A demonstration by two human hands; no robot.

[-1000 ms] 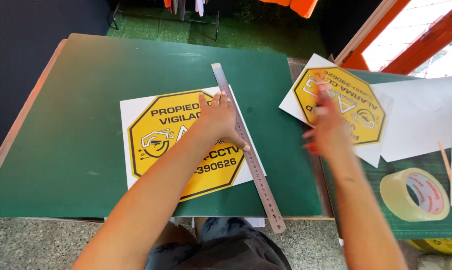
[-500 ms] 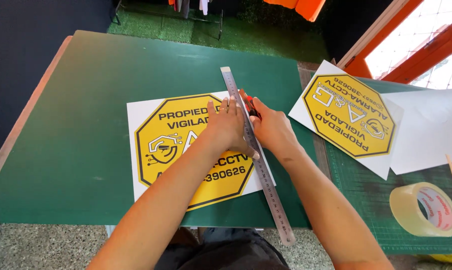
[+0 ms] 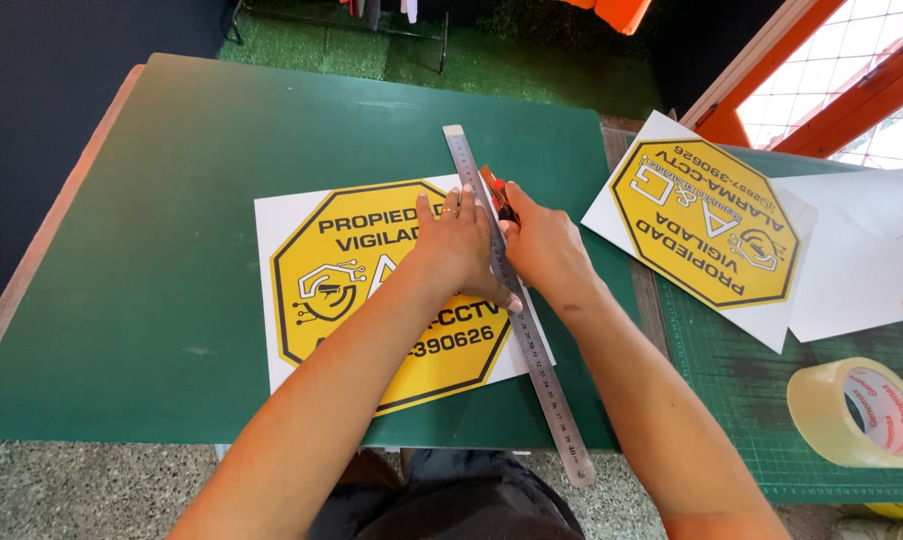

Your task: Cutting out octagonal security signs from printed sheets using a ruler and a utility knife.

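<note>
Steel ruler lies slantwise from the far middle of the green table toward the near edge, running along the right border of a white sheet printed with a yellow octagonal sign. From my remote seat I see the left hand pressed flat on the ruler and the sheet, fingers spread fairly wide and holding nothing, only bearing down. The right hand sits just beside it on the ruler's right side, fingers closed around an orange-handled cutter whose tip meets the ruler's edge at the far part of the sheet.

To the right, a second yellow octagon sheet lies turned the other way, partly over a gridded cutting mat, with blank white paper beyond it and a roll of clear tape near the right edge.

I judge the main risk to be the ruler slipping: the left hand weighs on its middle only, so the long near end is free to swing if the blade pushes sideways, and the cut would wander into the yellow print. The left fingertips rest very close to the cutting edge, so a blade riding up over the thin steel could reach them. The sheet also lies on the table's plain green cover, not the gridded mat, so a deep stroke could score that surface.
</note>
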